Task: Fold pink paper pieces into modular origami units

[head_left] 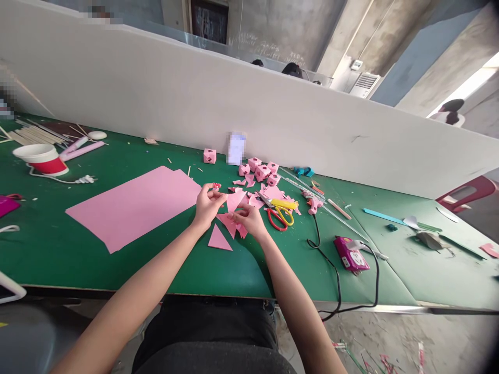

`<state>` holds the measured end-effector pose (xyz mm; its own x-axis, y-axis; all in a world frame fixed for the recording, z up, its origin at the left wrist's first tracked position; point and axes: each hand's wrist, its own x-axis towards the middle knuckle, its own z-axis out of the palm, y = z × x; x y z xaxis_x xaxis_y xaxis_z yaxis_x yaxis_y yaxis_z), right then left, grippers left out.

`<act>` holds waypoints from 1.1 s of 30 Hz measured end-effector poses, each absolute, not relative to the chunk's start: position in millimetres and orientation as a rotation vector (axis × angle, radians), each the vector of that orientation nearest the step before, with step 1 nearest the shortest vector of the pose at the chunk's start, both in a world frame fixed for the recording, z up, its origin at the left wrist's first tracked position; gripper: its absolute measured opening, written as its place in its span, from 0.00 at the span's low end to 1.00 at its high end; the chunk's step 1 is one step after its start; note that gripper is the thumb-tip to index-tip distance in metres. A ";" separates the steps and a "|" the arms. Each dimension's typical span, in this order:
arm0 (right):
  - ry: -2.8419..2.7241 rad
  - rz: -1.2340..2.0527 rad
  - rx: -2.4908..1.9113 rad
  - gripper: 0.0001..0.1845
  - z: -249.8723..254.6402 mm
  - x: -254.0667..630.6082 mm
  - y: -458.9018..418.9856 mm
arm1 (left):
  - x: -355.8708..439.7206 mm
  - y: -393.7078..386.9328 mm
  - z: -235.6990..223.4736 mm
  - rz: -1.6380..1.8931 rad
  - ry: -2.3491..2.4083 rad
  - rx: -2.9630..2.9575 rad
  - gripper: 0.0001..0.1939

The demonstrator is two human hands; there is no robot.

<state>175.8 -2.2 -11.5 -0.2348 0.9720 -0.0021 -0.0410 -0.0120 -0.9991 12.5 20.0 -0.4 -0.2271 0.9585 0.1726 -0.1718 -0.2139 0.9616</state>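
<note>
Between both hands is a small pink paper triangle [235, 201], raised a little over the table. My left hand [207, 208] is closed, pinching its left corner. My right hand [250, 219] is closed on its lower right edge. Under and beside the hands lie other pink paper pieces [219, 239], one a flat triangle. Yellow-and-red-handled scissors [281, 210] rest just right of my right hand, among pink scraps. Large pink paper sheets [136, 210] lie flat left of my left hand. Several folded pink paper shapes [262, 172] with dark openings sit beyond the hands.
A pink glue gun [313, 202] lies to the right, near clear sticks [304, 186] and a purple power socket [351, 255] with a black cable. A phone [236, 149] leans on the white partition [195, 98]. At left stands a red-and-white cup [42, 158].
</note>
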 end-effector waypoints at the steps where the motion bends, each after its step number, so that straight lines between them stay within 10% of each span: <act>1: -1.350 1.406 -1.054 0.31 -11.6 175.9 -2.3 | 12.4 20.5 -0.6 1.598 1.111 1.090 0.27; 33: -1.141 0.984 -1.118 0.27 -8.2 179.5 -0.5 | 12.5 14.4 9.6 1.513 1.136 0.946 0.27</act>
<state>179.5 -0.5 -8.2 0.1614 0.9715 0.1738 -0.0291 0.1807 -0.9831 12.5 14.4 9.6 -0.2146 0.9763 0.0263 -0.2470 -0.0804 0.9657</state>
